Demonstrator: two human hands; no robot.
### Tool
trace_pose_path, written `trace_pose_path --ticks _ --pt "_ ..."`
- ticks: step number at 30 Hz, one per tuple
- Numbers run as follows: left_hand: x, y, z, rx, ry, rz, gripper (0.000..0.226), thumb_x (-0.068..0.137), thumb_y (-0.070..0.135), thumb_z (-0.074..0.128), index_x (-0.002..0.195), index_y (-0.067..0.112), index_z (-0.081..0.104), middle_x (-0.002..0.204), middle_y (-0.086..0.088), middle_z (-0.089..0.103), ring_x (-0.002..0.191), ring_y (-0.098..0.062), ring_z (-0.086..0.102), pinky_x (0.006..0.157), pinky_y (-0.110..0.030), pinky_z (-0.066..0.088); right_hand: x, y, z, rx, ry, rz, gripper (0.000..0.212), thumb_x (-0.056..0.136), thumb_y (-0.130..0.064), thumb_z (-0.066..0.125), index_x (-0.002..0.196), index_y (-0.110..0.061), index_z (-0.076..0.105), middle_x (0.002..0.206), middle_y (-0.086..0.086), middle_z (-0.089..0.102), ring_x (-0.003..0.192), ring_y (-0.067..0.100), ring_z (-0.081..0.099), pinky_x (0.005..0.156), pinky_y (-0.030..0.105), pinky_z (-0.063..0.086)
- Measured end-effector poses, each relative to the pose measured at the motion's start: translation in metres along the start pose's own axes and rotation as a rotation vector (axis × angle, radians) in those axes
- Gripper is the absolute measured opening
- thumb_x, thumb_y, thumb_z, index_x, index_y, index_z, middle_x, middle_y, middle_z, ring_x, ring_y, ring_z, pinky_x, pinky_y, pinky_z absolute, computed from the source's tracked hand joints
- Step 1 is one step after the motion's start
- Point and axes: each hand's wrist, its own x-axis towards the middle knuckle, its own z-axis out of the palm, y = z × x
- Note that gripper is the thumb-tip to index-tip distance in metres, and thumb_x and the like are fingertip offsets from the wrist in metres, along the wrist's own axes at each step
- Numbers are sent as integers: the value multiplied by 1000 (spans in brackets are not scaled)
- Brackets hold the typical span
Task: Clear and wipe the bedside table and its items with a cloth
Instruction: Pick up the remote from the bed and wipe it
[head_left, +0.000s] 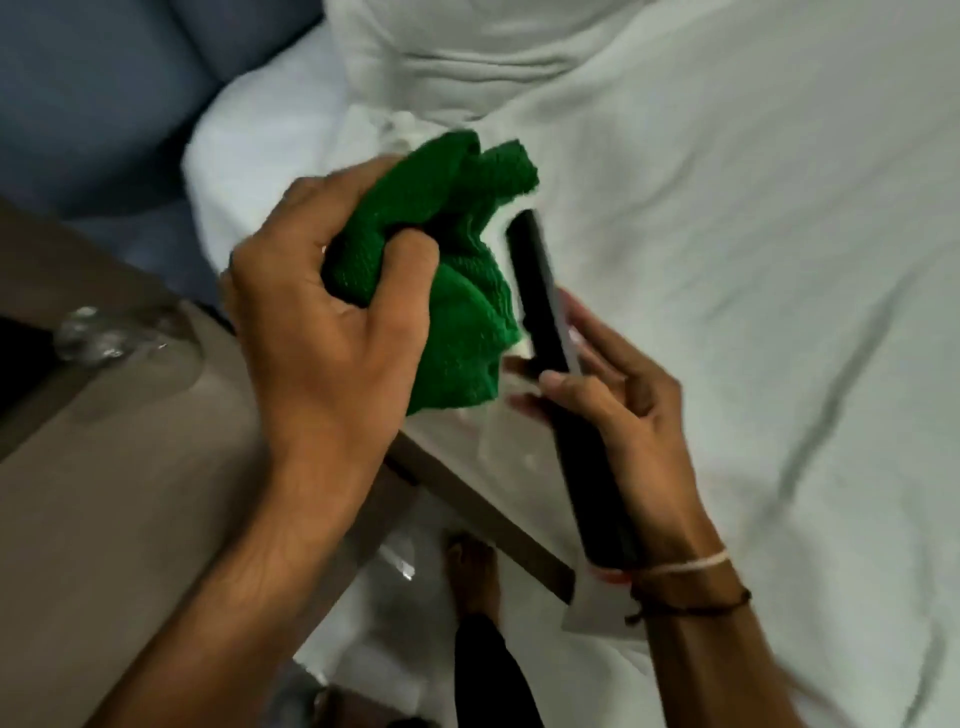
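With the left hand (322, 306) bunched tight around the green cloth (457, 291) and the right hand (613, 410) clamping the slim black remote (550, 332) over the desk (130, 467) edge, hard rubbing could dislodge it toward the floor.

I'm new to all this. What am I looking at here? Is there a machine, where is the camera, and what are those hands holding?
No machine: a person wears a camera on the head, looking down at their own hands. The left hand grips a crumpled green cloth. The right hand holds a long, flat black object, perhaps a remote, with the cloth beside it. Below lies a brown bedside table with a clear glass item on it. A bed with white sheets is alongside.
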Motion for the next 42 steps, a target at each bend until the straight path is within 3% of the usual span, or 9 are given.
trace_pose_path --ticks 5,11,18,22,25,29,33,39,42 --pt "12 -45 -74 131 46 -82 40 81 22 55 112 7 76 107 -3 70 101 -12 68 95 -18 51 -39 41 114 558 -336 439 36 97 -21 50 130 -13 65 130 8 67 119 23 63 107 41 47" --pt "-61 -80 -163 72 -31 -314 45 77 36 53 110 16 77 106 2 68 96 -4 67 88 -16 51 -54 103 197 621 -333 609 48 95 -44 46 126 -11 63 109 10 66 95 18 67 82 29 58" --pt "-160 -83 -280 -108 -76 -489 33 77 28 61 102 22 81 100 9 68 99 -12 70 82 -16 50 -63 164 278 257 -405 868 15 94 -30 62 98 -16 65 86 0 66 84 11 64 102 33 45" --pt "-168 -99 -344 96 200 -469 30 76 36 59 103 39 72 101 12 67 96 1 65 82 -3 44 -103 206 297 48 -593 937 79 61 -33 92 123 -4 54 104 16 65 87 25 64 78 36 59" --pt "-141 -126 -365 493 308 -414 36 80 34 60 111 24 77 104 2 65 93 -1 58 85 -11 44 -134 227 296 6 -628 1045 39 101 -34 47 110 -8 74 102 13 75 82 22 74 75 36 62" --pt "-123 -158 -352 729 32 -455 36 84 32 62 114 19 76 114 -7 62 108 -30 59 85 -47 56 -155 232 304 95 -640 1111 47 103 -29 34 91 -11 75 84 9 74 72 20 71 70 33 61" --pt "-144 -168 -340 731 -64 -466 32 90 28 65 119 18 73 117 -2 58 111 -25 50 81 -36 52 -159 234 313 102 -557 1041 31 82 -32 50 96 -10 67 84 10 70 71 19 69 64 29 60" --pt "-180 -166 -355 479 -155 -536 38 85 38 55 113 24 76 106 9 60 98 -16 60 87 -40 55 -150 252 307 168 -433 1101 56 100 -38 38 83 -2 78 79 16 76 69 25 76 61 34 64" --pt "-205 -163 -362 465 -227 -551 32 83 39 58 105 27 77 102 14 58 90 -6 57 84 -30 51 -136 273 324 21 -398 1026 60 101 -55 34 116 -6 66 101 13 71 88 26 70 79 36 61"
